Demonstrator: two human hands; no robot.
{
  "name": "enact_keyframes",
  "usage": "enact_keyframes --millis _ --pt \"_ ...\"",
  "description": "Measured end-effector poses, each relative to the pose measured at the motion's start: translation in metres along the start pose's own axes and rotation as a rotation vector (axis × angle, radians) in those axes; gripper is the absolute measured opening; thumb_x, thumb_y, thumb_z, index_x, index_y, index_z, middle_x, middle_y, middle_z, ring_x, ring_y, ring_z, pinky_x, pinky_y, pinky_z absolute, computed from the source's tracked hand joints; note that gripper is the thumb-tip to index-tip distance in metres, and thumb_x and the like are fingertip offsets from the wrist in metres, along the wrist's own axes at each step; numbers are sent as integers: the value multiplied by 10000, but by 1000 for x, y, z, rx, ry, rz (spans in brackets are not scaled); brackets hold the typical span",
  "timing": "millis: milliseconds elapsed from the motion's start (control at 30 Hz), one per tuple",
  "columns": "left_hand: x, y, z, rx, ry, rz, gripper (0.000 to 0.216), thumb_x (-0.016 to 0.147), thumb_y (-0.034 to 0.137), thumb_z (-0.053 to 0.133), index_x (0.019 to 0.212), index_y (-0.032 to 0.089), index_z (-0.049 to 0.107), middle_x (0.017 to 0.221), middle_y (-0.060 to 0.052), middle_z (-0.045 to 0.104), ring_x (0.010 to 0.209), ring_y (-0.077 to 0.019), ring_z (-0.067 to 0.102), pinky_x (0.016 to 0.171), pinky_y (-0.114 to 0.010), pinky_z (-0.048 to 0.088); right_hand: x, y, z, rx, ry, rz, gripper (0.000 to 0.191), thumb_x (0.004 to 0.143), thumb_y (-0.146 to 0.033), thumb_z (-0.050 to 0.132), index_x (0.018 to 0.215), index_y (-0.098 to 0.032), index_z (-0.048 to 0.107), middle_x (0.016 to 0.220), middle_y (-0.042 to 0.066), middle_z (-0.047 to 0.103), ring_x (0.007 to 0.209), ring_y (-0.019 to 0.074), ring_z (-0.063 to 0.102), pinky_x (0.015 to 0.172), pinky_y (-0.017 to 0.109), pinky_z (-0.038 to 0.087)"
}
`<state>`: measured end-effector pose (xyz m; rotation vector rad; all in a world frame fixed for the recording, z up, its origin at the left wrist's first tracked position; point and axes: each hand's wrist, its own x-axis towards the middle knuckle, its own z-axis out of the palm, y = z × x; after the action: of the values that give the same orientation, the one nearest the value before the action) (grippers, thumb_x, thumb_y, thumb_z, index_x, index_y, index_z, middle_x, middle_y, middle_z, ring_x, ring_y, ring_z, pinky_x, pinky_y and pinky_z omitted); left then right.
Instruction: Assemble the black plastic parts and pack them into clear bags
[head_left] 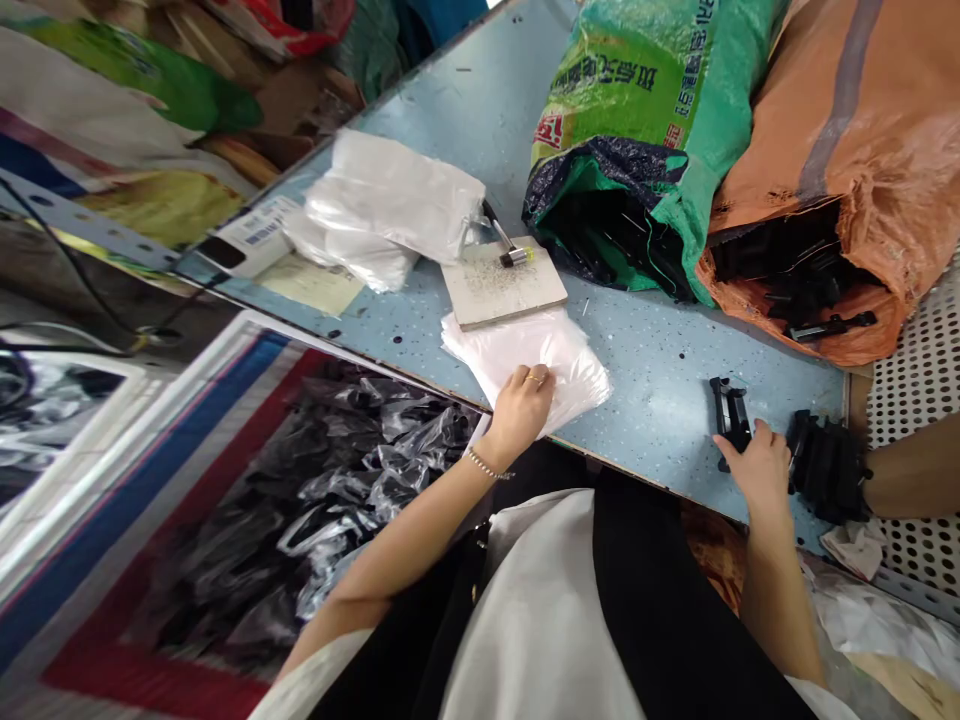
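My left hand (pixel 523 408) rests on a stack of clear plastic bags (pixel 570 365) at the table's front edge, its fingers bent and pressed together on the top bag. Further right, my right hand (pixel 761 465) has its thumb and fingers around the lower end of a black plastic part (pixel 730 408), which lies on the table. Just beyond that hand sits a cluster of similar black parts (pixel 829 465). A flat board (pixel 495 295) lies over the far edge of the bag stack, with a small hammer (pixel 517 256) on it.
More clear bags (pixel 405 190) lie at the back left, near a white box (pixel 259 235). A green sack (pixel 637 120) and an orange sack (pixel 862 120) open toward me with black parts inside. Below the table's left edge, a large striped sack (pixel 172 530) holds bagged black items.
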<state>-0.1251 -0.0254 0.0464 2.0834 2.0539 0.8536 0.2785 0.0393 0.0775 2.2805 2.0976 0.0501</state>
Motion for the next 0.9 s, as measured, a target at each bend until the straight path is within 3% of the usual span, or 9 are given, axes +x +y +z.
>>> enact_keyframes --millis 100,167,233,333,500,600,700,800,900 --pt "21 -14 2 -197 -115 -149 160 883 137 602 743 171 672 860 -96 700 824 -228 639 750 -358 535 1 15 -3 100 -92 76 693 843 -640 608 1187 -43 679 1075 306 687 1007 429 642 867 547 490" --pt "29 -30 -6 -390 -195 -298 142 830 211 679 700 179 632 749 -35 667 718 -184 615 674 -310 503 -2 11 -7 382 -183 109 640 783 -713 617 1018 -128 730 941 210 725 905 370 667 812 503 521" --pt "35 -43 -13 -546 -260 -426 143 800 273 701 723 181 625 687 4 650 638 -153 590 601 -273 464 -11 -13 -10 829 -339 125 606 715 -751 663 917 -184 731 838 132 735 789 302 676 720 432 544" --pt "38 -49 -15 -650 -261 -516 115 777 267 694 811 180 626 669 15 665 611 -149 609 563 -254 462 -35 -79 -12 1433 -698 115 506 737 -696 718 898 -216 733 839 101 760 688 232 668 599 347 543" --pt "30 -49 -9 -542 -196 -261 211 869 170 543 984 163 720 955 -71 774 893 -199 728 847 -352 603 -59 -184 1 1840 -1515 252 463 838 -553 729 1062 -148 720 904 91 763 716 156 680 581 230 565" --pt "17 -44 -12 -388 -45 -72 385 954 130 438 1246 144 689 1276 -141 713 1188 -239 687 1041 -417 571 -57 -204 14 1956 -1736 418 476 952 -540 602 1120 -100 673 848 70 734 662 113 635 517 177 542" --pt "-4 -21 -18 -313 26 158 479 1001 101 385 1438 170 570 1397 -162 645 1292 -245 641 1085 -417 560 -53 -206 23 2031 -1703 435 441 986 -547 543 1104 -139 663 823 35 704 632 107 591 477 172 524" --pt "-29 14 -23 -368 -14 382 603 1006 71 403 1582 249 386 1411 -132 641 1262 -214 664 1055 -367 586 -53 -209 20 2014 -1308 331 334 942 -527 613 909 -199 670 768 6 678 642 118 589 530 196 548" --pt "-45 38 -24 -418 -44 372 691 992 50 407 1635 256 260 1439 -149 602 1284 -219 652 1047 -364 598 -60 -213 8 1868 -983 199 235 893 -464 693 851 -233 685 851 11 714 828 169 661 737 272 601"
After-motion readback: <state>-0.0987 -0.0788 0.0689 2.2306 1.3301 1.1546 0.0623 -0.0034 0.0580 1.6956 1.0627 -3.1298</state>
